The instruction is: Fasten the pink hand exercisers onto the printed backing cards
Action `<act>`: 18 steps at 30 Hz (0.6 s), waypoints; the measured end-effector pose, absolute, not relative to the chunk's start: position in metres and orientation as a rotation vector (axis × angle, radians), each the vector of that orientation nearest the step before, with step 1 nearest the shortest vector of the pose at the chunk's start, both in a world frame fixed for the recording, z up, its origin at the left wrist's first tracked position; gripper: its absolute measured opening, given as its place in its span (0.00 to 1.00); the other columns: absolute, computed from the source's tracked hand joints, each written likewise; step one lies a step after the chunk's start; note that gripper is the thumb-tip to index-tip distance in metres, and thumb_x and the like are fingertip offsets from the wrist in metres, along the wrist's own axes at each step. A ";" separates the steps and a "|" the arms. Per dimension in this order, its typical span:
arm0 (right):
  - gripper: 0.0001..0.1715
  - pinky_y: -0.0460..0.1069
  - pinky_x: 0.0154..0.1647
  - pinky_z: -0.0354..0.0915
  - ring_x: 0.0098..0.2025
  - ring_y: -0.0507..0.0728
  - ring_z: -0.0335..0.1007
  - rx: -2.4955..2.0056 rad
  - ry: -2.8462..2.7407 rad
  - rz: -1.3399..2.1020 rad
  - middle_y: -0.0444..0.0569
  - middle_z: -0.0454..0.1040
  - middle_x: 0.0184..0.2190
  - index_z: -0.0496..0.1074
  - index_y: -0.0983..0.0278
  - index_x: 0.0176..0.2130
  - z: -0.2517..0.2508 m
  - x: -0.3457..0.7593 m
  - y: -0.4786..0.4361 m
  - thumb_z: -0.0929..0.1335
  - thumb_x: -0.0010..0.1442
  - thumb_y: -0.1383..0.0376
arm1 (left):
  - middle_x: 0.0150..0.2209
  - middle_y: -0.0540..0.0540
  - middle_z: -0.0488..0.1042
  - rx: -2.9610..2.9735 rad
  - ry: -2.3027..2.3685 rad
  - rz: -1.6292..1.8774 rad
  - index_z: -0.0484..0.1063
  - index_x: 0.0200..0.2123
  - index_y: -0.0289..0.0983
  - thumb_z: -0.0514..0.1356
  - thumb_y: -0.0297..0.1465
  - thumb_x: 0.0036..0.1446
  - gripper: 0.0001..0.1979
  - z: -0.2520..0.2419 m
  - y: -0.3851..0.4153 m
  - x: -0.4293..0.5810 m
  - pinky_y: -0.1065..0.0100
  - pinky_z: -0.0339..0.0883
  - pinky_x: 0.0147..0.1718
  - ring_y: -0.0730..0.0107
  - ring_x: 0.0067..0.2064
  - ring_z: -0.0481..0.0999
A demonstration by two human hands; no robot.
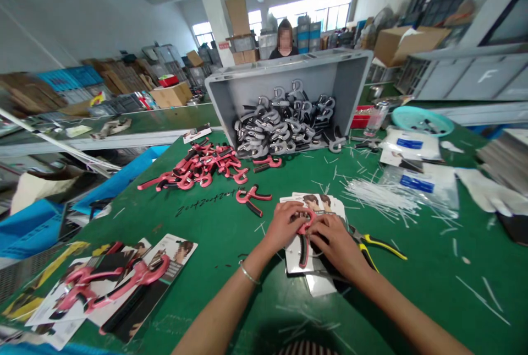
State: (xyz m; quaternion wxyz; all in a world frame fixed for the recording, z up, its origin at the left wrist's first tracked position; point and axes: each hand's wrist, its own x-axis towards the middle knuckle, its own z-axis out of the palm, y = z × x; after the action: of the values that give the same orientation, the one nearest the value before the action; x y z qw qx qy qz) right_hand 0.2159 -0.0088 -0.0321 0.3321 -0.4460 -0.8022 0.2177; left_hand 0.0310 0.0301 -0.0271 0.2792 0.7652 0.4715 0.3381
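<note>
My left hand is closed, its fingers on the curved head of a pink hand grip with black-lined handles. From the other side my right hand pinches at the same hand grip; its fingertips are partly hidden. Under both hands lies a stack of printed cards. Just right of my right hand are yellow-and-black cutting pliers. One loose pink hand grip rests to the left, in front of a pile of pink hand grips.
A grey crate on its side holds many grey-and-black hand grips. White zip ties lie scattered at right, near plastic bags and a turquoise dish. Carded pink grips lie front left. A person is behind the crate.
</note>
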 end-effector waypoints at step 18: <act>0.13 0.63 0.63 0.53 0.62 0.63 0.57 -1.123 -2.071 0.785 0.49 0.65 0.59 0.76 0.55 0.45 -0.044 0.221 0.006 0.63 0.68 0.60 | 0.44 0.47 0.80 1.927 1.250 0.990 0.81 0.37 0.42 0.60 0.28 0.60 0.08 -0.036 0.025 0.032 0.57 0.60 0.54 0.62 0.50 0.74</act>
State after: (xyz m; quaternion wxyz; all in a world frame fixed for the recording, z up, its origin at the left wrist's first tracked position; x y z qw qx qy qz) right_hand 0.2207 0.0059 -0.0445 0.3233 -0.4280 -0.7892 0.2991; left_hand 0.0319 0.0249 -0.0364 0.3150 0.7312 0.4744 0.3757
